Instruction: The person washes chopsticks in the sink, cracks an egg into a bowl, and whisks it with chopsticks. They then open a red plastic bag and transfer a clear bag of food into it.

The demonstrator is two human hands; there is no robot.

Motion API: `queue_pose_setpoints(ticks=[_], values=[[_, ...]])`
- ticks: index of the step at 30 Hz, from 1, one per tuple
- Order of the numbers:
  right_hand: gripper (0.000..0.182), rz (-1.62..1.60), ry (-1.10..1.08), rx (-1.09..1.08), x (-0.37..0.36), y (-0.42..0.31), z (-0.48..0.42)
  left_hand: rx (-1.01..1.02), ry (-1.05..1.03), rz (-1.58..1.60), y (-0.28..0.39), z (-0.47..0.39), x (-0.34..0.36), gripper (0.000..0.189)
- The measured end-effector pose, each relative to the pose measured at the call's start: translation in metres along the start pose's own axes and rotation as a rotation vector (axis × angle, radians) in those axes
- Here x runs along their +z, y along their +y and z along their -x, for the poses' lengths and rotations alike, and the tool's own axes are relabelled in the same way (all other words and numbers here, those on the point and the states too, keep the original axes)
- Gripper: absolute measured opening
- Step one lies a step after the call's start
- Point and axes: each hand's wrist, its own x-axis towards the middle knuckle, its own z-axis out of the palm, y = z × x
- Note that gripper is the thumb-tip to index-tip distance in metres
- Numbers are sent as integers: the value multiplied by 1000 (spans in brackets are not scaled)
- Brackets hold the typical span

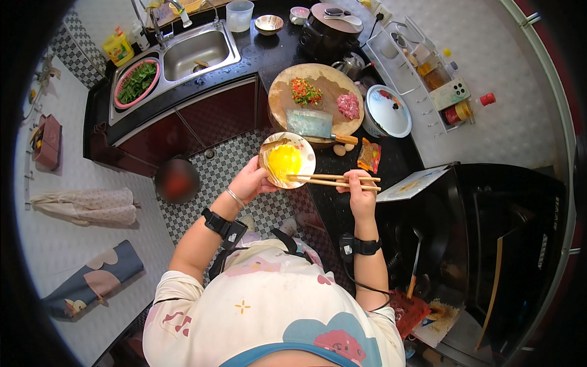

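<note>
My left hand grips the rim of a patterned ceramic bowl, which holds yellow beaten egg. A pair of wooden chopsticks is in my right hand, their tips inside the bowl at the egg. Just beyond the bowl is a round wooden chopping board. Chopped red and green peppers and a heap of minced or finely cut raw meat lie on it. Nearer its front edge rests a cleaver with a wooden handle. Eggs sit beside the board.
A sink is at the upper left, with leafy greens in a pink basket beside it. Behind the board stands a dark cooker. At right are a lidded white pot, a seasoning packet and a stove area with a spatula.
</note>
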Motion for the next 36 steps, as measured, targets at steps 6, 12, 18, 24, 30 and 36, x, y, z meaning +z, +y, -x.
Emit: queue_pose_setpoints(ticks=[6, 12, 18, 24, 30, 36], values=[[19, 13, 31, 21, -1, 8, 6, -29, -35, -35, -7, -4, 1, 44], [21, 40, 124, 14, -10, 7, 15, -49, -74, -42, -9, -10, 5, 46], [20, 2, 84, 60, -20, 6, 25, -67, -96, -39, -14, -13, 10, 47], [19, 54, 146, 37, -13, 2, 28, -85, -134, -43, -15, -15, 9, 47], [19, 103, 221, 17, -13, 6, 35, -91, -126, -42, -16, -16, 9, 44], [20, 67, 305, -17, -6, 5, 40, -91, -148, -32, -16, -13, 9, 44]])
